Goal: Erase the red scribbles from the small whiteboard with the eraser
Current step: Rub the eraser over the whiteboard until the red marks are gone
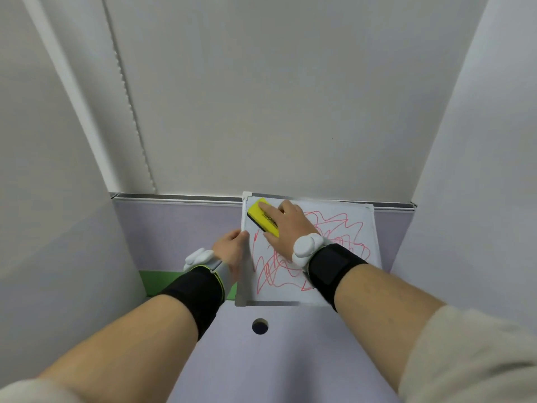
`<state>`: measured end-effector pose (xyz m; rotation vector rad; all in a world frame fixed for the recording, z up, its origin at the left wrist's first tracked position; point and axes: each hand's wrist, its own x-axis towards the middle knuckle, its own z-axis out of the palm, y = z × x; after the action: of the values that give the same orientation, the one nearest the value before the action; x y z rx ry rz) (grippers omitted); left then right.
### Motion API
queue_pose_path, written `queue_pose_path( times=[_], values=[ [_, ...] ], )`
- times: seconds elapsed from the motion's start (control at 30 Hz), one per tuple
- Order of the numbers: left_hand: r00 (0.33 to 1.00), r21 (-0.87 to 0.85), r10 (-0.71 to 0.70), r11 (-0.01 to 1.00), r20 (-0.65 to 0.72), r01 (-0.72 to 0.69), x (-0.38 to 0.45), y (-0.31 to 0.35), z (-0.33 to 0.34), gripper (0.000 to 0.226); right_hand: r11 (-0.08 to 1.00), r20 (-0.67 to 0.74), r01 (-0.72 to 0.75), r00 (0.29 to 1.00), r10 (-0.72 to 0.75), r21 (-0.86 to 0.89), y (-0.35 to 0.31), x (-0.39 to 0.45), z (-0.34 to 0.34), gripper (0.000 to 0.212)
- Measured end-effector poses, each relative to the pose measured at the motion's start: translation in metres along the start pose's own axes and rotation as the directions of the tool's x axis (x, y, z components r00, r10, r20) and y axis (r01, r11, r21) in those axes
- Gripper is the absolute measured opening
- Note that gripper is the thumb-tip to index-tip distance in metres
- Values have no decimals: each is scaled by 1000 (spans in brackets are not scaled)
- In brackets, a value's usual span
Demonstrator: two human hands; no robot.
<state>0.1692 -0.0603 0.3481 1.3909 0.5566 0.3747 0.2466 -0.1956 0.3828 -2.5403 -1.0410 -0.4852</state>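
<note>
A small white-framed whiteboard (360, 222) stands tilted on the lilac desk, leaning back against the partition. Red scribbles (279, 271) cover most of its face. My right hand (286, 228) presses a yellow eraser (258, 212) with a black pad flat against the board's upper left corner, where the surface is white. My left hand (231, 250) grips the board's left frame edge at mid-height. Both wrists carry black bands with white sensor units.
The lilac desk (261, 359) has a round cable hole (260, 326) just in front of the board. A lilac partition (174, 228) with a metal top rail runs behind. A green strip (151, 282) lies left of the board. White walls close in on both sides.
</note>
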Motion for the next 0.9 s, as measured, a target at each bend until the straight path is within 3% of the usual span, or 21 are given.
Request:
queue_pose_path(
  times=[0.17, 0.33, 0.5, 0.67, 0.83, 0.9],
  values=[
    [1000, 9, -3, 1000, -29, 3, -1, 8, -1, 21, 987, -69, -158, 985, 159, 17, 17, -1, -10, 66],
    [998, -67, 16, 998, -56, -19, -2, 16, 4, 14, 999, -3, 25, 1000, -25, 22, -5, -2, -3, 71],
    [997, -32, 39, 999, -62, -41, -4, 20, -1, 23, 976, -99, -209, 972, 214, 55, 16, 5, -17, 65],
    [995, -46, 59, 997, -77, -63, -6, 29, 0, 16, 999, -7, 45, 999, -45, 27, -3, -2, -8, 73],
    [987, 7, 99, 995, -126, -98, -9, 34, -4, 16, 962, -85, -266, 959, 270, 63, 29, -1, -26, 67],
    [980, 19, 132, 991, -147, -130, -12, 36, -2, 17, 972, -73, -224, 971, 228, 69, 20, -4, -21, 72]
  ],
)
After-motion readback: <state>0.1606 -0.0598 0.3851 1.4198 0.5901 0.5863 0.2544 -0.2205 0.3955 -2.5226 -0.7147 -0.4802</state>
